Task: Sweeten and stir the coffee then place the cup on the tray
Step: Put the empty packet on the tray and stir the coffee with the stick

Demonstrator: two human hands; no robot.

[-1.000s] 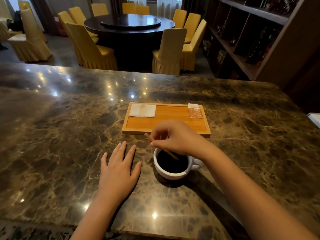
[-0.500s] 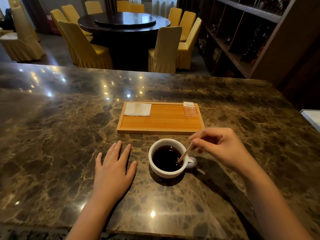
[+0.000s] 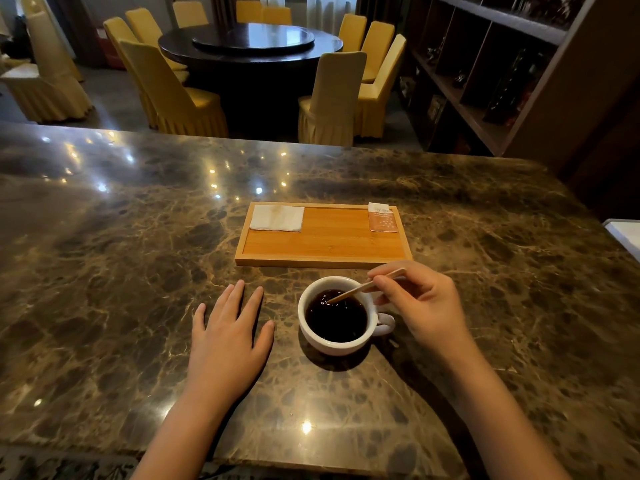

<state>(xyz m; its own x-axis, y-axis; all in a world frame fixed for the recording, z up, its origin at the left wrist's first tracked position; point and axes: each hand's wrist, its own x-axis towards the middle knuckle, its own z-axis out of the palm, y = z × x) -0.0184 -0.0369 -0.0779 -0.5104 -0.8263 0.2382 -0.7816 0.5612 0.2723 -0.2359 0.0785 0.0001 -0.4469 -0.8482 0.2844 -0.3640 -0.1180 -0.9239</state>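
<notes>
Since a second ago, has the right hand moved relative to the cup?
Yes. The right hand was over the cup's far rim, tray side; now it sits beside the handle, holding the stir stick in the coffee.

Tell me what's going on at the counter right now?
A person is stirring coffee. The right hand pinches a wooden stir stick, its tip dipped in the dark coffee in the white cup. The left hand lies flat on the marble counter beside the cup, holding nothing. The cup stands on the counter, not yet on the wooden tray, which holds a napkin and a sugar packet.
</notes>
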